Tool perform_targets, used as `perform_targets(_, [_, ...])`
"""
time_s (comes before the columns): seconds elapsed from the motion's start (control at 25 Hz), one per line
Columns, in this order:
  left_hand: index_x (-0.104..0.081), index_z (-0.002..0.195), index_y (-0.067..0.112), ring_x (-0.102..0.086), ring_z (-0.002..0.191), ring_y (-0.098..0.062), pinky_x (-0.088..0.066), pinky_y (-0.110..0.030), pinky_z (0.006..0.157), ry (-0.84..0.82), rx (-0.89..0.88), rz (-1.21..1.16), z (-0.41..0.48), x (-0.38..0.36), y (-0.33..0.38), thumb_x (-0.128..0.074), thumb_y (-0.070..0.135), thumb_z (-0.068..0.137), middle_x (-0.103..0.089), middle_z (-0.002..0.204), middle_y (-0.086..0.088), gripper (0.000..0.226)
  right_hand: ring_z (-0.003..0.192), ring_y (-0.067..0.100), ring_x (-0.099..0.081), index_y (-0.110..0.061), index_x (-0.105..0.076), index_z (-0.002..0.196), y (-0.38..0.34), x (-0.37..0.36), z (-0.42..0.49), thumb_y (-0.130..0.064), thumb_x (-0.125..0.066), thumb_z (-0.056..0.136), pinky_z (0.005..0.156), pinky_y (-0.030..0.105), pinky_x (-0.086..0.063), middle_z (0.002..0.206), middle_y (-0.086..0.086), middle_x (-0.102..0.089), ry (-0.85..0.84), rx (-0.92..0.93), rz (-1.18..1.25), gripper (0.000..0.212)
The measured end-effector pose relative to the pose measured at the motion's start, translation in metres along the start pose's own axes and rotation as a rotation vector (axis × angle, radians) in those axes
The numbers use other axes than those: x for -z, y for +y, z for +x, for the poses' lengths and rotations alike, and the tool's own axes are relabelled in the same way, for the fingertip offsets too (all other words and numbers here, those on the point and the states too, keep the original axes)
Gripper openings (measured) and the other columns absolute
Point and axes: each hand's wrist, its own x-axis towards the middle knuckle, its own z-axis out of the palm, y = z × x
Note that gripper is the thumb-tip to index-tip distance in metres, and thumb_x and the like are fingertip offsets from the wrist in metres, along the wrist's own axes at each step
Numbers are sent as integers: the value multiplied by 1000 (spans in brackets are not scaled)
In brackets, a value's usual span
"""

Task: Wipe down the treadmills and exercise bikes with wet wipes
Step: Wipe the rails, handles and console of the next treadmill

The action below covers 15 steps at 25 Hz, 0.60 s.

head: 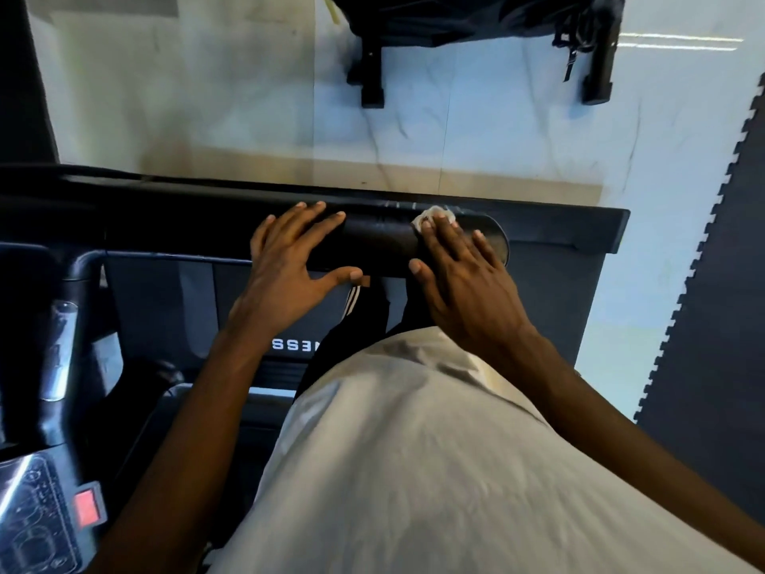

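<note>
A black padded treadmill handrail [378,248] runs left to right across the middle of the view. My left hand [292,258] lies flat on its top with fingers spread and thumb at the near side, holding nothing. My right hand [455,267] presses a crumpled white wet wipe [430,215] onto the rail near its rounded right end; only the wipe's far edge shows beyond my fingertips. The treadmill deck [550,292] lies below the rail.
The treadmill console [37,515] with a red button [87,507] sits at the lower left. Black bench legs [372,93] stand on the pale tiled floor beyond the rail. Dark interlocking floor mats [720,283] border the right side. My white shirt fills the foreground.
</note>
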Motion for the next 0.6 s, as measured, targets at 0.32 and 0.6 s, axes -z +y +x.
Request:
perform_targets(0.32, [-47, 149, 23, -26, 149, -16, -6, -41, 120, -51, 128, -26, 4, 8, -3, -51, 85, 70, -41, 157, 0, 101, 144, 22, -40, -16, -44, 148, -32, 5, 93, -50, -15, 103, 123, 45, -17, 154, 7, -45, -186, 88, 40, 63])
perform_targets(0.6, [-45, 151, 24, -22, 150, -15, 2, -32, 119, -103, 168, -59, 7, 12, 2, -51, 83, 68, -38, 159, 0, 102, 147, 27, -34, -10, -39, 151, -28, 23, 55, -50, -17, 104, 124, 40, -19, 156, 15, -39, -140, 29, 40, 66])
